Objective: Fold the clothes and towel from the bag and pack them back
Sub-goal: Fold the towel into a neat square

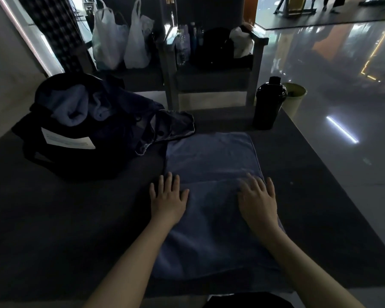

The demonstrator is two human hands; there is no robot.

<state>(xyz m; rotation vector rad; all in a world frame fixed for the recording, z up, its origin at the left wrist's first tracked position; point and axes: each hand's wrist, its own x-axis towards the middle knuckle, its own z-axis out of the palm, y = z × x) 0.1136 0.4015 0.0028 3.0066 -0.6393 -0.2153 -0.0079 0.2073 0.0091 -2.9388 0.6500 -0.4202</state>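
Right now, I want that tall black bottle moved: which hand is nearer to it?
Right. The right hand rests on the blue towel in line with the tall black bottle; the left hand lies well left.

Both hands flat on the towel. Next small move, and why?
Probably grip the far edge of the towel and fold it toward you: the left hand and right hand lie flat on it, a fold edge runs between them, and the far half lies uncovered.

Dim, underexposed view. The dark matte tabletop (65, 218) lies in shadow; glossy grey floor (353, 170) carries 1 white strip of glare; edges bow; right hand (259, 203) fingers blurred.
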